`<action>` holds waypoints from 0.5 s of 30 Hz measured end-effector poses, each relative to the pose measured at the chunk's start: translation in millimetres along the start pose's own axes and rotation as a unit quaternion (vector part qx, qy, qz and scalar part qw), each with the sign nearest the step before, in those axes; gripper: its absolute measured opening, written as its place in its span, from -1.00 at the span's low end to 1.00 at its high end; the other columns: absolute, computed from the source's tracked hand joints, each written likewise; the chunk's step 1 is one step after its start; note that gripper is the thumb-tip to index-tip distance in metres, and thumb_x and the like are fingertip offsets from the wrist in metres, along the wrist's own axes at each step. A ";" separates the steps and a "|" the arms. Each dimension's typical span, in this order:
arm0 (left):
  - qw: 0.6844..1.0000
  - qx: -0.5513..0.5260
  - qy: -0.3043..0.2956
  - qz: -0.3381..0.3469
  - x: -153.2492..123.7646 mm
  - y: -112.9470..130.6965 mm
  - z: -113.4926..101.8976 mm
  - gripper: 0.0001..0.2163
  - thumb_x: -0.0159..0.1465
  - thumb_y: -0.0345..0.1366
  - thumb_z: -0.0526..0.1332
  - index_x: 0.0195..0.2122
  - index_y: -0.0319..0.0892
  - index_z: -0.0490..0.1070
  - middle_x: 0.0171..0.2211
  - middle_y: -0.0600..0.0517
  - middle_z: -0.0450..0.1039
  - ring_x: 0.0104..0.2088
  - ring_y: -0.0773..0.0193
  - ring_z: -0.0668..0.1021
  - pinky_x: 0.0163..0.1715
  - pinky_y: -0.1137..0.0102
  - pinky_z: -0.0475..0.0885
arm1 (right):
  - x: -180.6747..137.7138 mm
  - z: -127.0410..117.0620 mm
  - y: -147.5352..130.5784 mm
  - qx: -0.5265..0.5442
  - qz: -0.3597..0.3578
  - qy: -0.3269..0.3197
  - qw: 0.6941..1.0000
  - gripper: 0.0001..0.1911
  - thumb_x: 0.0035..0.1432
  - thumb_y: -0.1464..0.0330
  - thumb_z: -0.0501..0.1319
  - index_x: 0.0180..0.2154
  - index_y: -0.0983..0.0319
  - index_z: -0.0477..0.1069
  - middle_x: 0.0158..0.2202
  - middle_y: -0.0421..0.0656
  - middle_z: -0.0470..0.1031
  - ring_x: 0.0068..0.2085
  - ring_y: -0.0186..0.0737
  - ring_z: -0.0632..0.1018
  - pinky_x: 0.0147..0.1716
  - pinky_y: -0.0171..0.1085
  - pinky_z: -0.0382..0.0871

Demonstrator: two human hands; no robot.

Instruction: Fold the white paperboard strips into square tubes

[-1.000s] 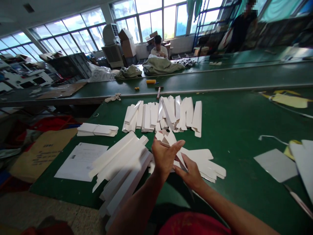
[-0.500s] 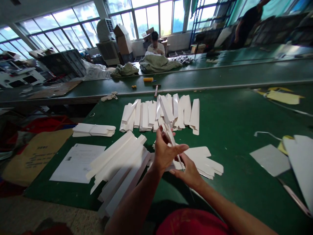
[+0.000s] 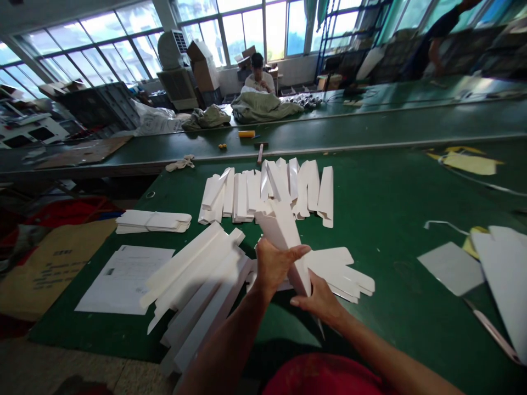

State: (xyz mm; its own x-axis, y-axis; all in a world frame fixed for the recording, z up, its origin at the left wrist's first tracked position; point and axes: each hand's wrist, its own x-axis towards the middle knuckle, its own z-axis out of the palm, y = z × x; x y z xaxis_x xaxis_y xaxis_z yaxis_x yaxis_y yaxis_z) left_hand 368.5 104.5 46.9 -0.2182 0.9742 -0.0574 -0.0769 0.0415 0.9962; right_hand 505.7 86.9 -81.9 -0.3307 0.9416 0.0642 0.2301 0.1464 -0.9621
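A long white cardboard box point(image 3: 283, 229), tilted and opened into a tube, is held over the table between both hands. My left hand point(image 3: 272, 263) is closed around its left side near the middle, thumb across the front. Lower down, my right hand point(image 3: 319, 299) grips the near end, its fingers partly hidden behind the box. Just beyond the box stands a row of folded white boxes point(image 3: 244, 192). Flat white box blanks point(image 3: 337, 269) lie under and right of the hands. To the left, a fanned pile of white box blanks point(image 3: 197, 274) reaches the near edge.
On the green table point(image 3: 382, 219) are a banded stack of blanks point(image 3: 153, 220), a printed sheet point(image 3: 123, 280) and, at right, a knife point(image 3: 492, 332) beside white card. A hammer point(image 3: 260, 153) lies at the far edge. Beyond, a person point(image 3: 259, 79) sits behind a cloth sack.
The flat, edge-on piece between my hands has opened into a four-sided box and now shows its broad faces. Both hands remain on it. The view has shifted slightly.
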 end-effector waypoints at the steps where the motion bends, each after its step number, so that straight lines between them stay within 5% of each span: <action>1: 1.000 0.000 -0.016 0.004 0.5 -3.4 -0.1 -0.60 -0.18 -0.10 0.55 -0.52 -0.28 0.46 -0.52 0.04 0.46 -0.54 0.37 0.43 -0.60 0.51 0.33 | -3.8 3.4 9.0 -0.011 0.024 0.021 0.999 -0.23 -0.21 -0.08 0.43 -0.05 0.26 0.44 -0.15 -0.01 0.60 -0.16 0.13 0.57 -0.17 -0.01 0.49; 5: 0.996 0.016 -0.092 0.008 -0.1 -27.8 -1.7 -0.57 -0.17 -0.07 0.55 -0.47 -0.26 0.46 -0.51 0.07 0.45 -0.52 0.37 0.42 -0.57 0.51 0.30 | -12.2 12.9 36.3 -0.016 0.084 0.055 0.995 -0.34 -0.17 -0.14 0.37 -0.23 0.26 0.47 -0.32 0.00 0.60 -0.29 0.10 0.55 -0.29 -0.02 0.48; 10: 0.985 -0.077 -0.151 0.021 1.3 -28.1 -11.6 -0.38 -0.12 -0.03 0.54 -0.09 -0.21 0.44 -0.23 -0.05 0.56 -0.29 0.24 0.56 -0.34 0.44 0.44 | -7.9 -9.9 29.0 0.052 0.067 -0.111 0.990 -0.39 -0.26 -0.09 0.45 -0.33 0.26 0.53 -0.41 -0.13 0.57 -0.35 -0.05 0.54 -0.36 -0.17 0.46; 15: 0.933 -0.210 -0.292 -0.017 5.8 -3.5 -15.2 -0.20 -0.26 0.08 0.55 -0.03 -0.23 0.44 -0.04 -0.23 0.54 -0.06 -0.07 0.59 -0.11 0.23 0.49 | -5.9 -32.6 11.4 0.121 0.084 -0.256 0.955 -0.30 -0.29 -0.19 0.41 -0.31 0.27 0.58 -0.36 -0.08 0.62 -0.33 -0.04 0.60 -0.33 -0.17 0.50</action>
State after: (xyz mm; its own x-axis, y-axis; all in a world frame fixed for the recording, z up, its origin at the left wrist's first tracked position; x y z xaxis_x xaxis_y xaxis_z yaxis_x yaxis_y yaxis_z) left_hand 352.8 106.6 42.1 0.3487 0.9338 0.0797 -0.4752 0.1028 0.8739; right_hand 540.1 92.8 -84.5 -0.7262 0.6646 -0.1758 0.1220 -0.1271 -0.9844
